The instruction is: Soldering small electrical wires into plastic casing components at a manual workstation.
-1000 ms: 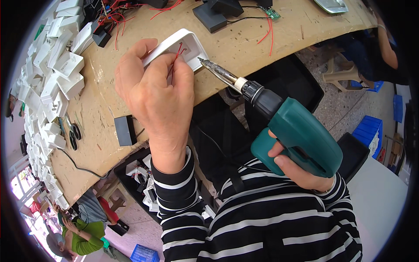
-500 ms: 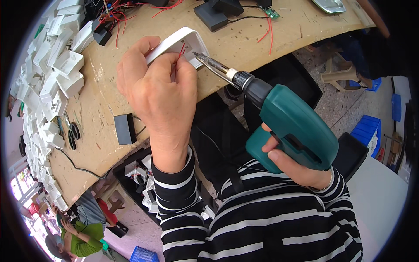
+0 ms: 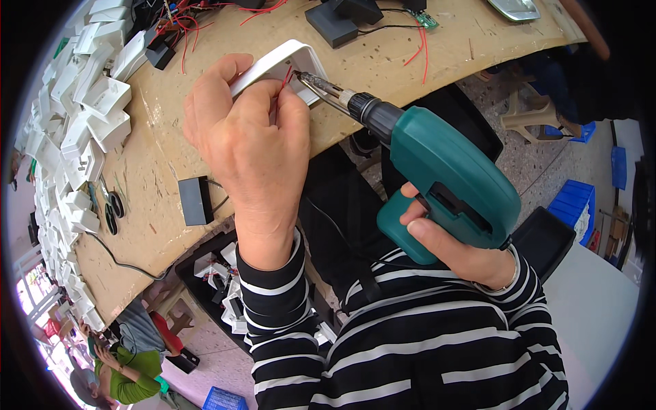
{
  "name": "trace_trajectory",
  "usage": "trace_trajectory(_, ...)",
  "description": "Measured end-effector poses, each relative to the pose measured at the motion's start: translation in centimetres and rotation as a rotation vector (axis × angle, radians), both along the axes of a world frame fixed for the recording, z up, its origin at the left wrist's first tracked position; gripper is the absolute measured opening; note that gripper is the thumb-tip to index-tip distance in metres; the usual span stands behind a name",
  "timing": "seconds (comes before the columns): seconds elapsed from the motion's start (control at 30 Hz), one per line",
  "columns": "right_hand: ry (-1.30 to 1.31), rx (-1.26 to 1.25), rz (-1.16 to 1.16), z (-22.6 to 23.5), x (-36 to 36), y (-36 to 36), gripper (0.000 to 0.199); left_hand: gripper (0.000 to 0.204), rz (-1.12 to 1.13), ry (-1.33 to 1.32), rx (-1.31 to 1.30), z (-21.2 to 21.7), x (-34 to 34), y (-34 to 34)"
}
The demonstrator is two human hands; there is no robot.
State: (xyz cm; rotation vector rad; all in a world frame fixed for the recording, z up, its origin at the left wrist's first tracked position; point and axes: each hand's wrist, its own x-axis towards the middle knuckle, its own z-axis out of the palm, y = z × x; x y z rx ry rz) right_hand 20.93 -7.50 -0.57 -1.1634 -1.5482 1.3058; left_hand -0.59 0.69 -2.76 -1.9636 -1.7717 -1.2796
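My left hand [image 3: 256, 143] grips a white plastic housing [image 3: 273, 60] tilted up on the bench, its hollow side facing right. Thin red wires [image 3: 287, 76] stick up from between the thumb and forefinger inside it. In my right hand [image 3: 461, 253] is a green pistol-shaped soldering gun [image 3: 454, 171], fingers wrapped round its handle. Its metal tip [image 3: 301, 76] reaches into the housing beside the red wire ends; whether it touches them I cannot tell. A black box [image 3: 195, 201] with a cable lies on the bench, left of my left wrist.
White housings [image 3: 96, 130] are heaped along the left of the bench, with scissors [image 3: 113, 206] beside them. Black boxes [image 3: 331, 26] and a green circuit board [image 3: 427, 20] lie at the far side. Below the bench's near edge stands a black bin [image 3: 188, 273] of parts. Another person [image 3: 137, 376] sits lower left.
The soldering gun has moved up and left, bringing its tip deeper into the housing, up to the red wire ends. My left hand and the housing have barely shifted.
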Motion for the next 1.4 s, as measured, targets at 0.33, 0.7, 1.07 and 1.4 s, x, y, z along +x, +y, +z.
trace_trajectory(0.33, -0.004, -0.169, 0.001, 0.9, -0.2, 0.2, 0.038, 0.006, 0.005, -0.007, -0.005, 0.0, -0.1, 0.1)
trace_trajectory(0.7, -0.138, 0.062, 0.067, 0.7, 0.0, 0.5, 0.045, 0.006, 0.011, -0.018, -0.007, -0.1, 0.0, 0.3)
trace_trajectory(1.07, -0.195, 0.075, 0.069, 1.0, 0.0, 0.6, 0.045, 0.007, 0.013, -0.017, 0.000, -0.2, -0.1, 0.4)
trace_trajectory(1.4, -0.119, 0.081, 0.056, 0.3, 0.1, 0.3, 0.044, 0.006, 0.023, -0.022, 0.000, -0.2, 0.0, 0.4)
